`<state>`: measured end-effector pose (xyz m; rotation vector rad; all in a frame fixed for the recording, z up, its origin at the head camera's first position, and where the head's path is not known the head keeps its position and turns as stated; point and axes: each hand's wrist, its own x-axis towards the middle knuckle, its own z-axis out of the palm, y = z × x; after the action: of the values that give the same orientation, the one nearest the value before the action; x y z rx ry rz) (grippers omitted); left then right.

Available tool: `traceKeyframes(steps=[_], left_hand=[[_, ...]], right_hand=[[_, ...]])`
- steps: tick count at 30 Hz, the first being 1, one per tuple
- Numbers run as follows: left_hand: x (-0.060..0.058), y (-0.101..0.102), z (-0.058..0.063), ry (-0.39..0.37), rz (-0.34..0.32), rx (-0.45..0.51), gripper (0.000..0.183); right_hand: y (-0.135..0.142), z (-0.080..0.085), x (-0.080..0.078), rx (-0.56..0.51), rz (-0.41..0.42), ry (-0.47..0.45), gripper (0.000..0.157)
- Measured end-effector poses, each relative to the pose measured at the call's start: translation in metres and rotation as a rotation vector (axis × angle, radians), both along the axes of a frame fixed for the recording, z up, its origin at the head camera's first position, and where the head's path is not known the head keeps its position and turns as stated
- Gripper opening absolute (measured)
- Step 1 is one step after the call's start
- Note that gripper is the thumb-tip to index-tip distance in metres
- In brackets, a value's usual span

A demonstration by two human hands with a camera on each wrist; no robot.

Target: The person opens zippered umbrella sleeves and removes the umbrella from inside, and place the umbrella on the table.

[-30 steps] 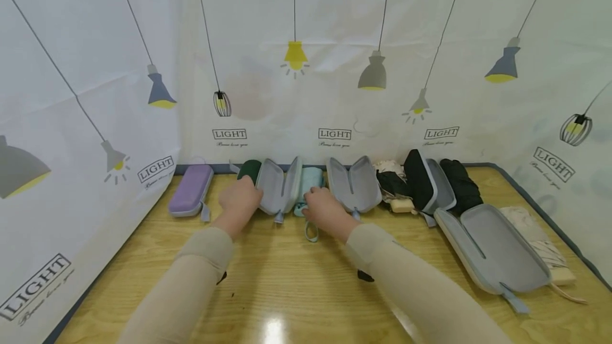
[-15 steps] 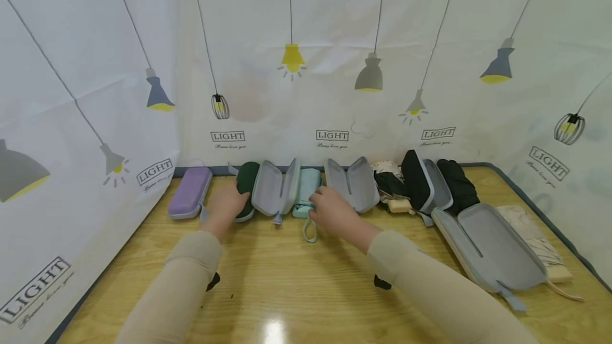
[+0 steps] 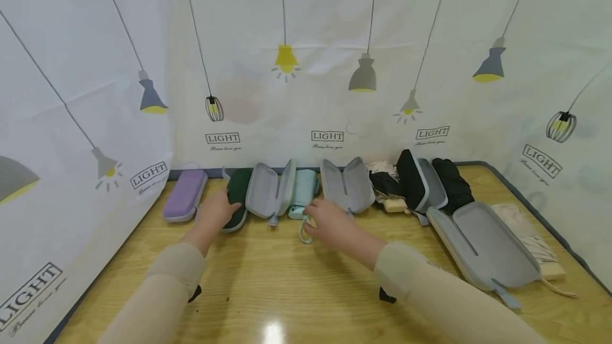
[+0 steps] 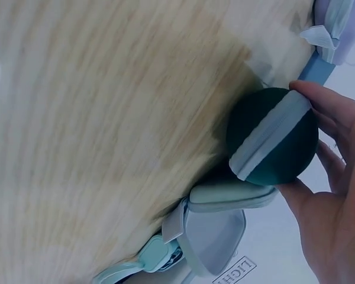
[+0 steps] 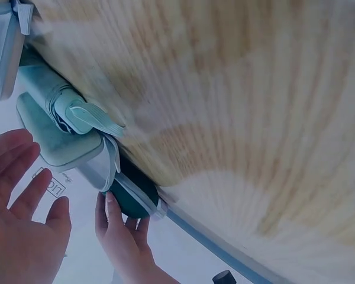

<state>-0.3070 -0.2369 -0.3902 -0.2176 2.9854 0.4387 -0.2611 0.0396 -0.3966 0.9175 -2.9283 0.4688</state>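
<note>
My left hand (image 3: 211,215) grips a dark green zip case (image 3: 239,187) from its left side. In the left wrist view, fingers and thumb span the rounded end of this green case (image 4: 278,157), across its grey zip band. My right hand (image 3: 330,220) hovers by the near end of a light blue folded umbrella (image 3: 304,186), close to its strap loop. In the right wrist view my right hand (image 5: 29,207) has spread fingers with nothing between them, apart from the umbrella (image 5: 50,94). An opened grey-lined case (image 3: 262,190) stands between the green case and the umbrella.
A closed purple case (image 3: 185,195) lies at the far left. Right of the umbrella stand another opened grey case (image 3: 345,187), a patterned bundle (image 3: 388,185), an upright black case (image 3: 412,180) and a black bundle (image 3: 453,185). A large opened case (image 3: 497,248) lies nearer, beside a cream bundle (image 3: 530,232).
My left hand has shifted left and nearer, and the green case has come slightly nearer with it. My right hand has moved off the umbrella toward the right. The head view has turned slightly.
</note>
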Motion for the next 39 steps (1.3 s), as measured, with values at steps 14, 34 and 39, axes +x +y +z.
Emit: traceKeyframes(steps=[14, 34, 39], left_hand=[[0.032, -0.018, 0.008, 0.024, -0.127, -0.076, 0.077], [0.057, -0.050, 0.010, 0.004, -0.309, -0.180, 0.076], [0.063, -0.061, 0.011, 0.004, -0.326, -0.157, 0.077]], right_hand=[[0.016, 0.003, 0.017, 0.001, 0.022, 0.026, 0.028], [0.022, -0.014, 0.031, -0.015, 0.064, 0.016, 0.027], [0.019, -0.015, 0.033, -0.028, 0.085, 0.023, 0.026]])
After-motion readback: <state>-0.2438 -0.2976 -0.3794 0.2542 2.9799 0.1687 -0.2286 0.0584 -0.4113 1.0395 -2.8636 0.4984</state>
